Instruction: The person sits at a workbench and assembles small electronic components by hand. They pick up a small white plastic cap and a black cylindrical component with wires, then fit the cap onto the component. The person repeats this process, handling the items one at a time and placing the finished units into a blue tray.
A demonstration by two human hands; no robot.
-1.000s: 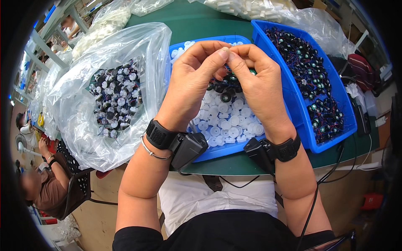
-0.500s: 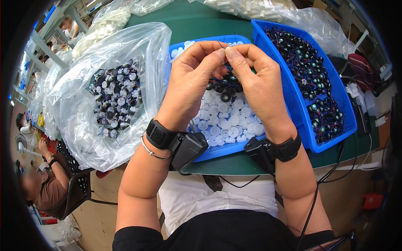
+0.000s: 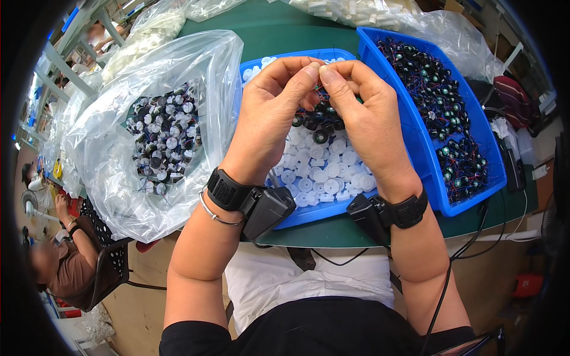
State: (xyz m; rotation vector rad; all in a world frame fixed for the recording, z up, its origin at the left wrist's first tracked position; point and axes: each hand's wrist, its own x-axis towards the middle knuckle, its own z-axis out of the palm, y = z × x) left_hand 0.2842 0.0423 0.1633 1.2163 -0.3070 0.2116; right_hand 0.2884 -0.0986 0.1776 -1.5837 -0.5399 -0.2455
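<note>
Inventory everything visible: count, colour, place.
Table: one, green, beneath containers
Centre tray: one, blue, on table
Right bin: one, blue, right of tray
Clear bag: one, transparent, left of tray
Plastic discs: many, white, in tray
Wired parts: many, black, in bin and tray
Small parts: many, black and white, in bag
Short pieces: many, white, bagged, far edge
Striped cloth: one, dark red, right
Chair: one, black, left
Other people: several, white and brown clothing, left
Wrist devices: two, black, at wrists
Bracelet: one, silver, left forearm
Trousers: one pair, white, bottom
Shirt: one, black, bottom
Left hand: one, bare, above tray, pinched
Right hand: one, bare, above tray, pinched; held item indiscernible
</note>
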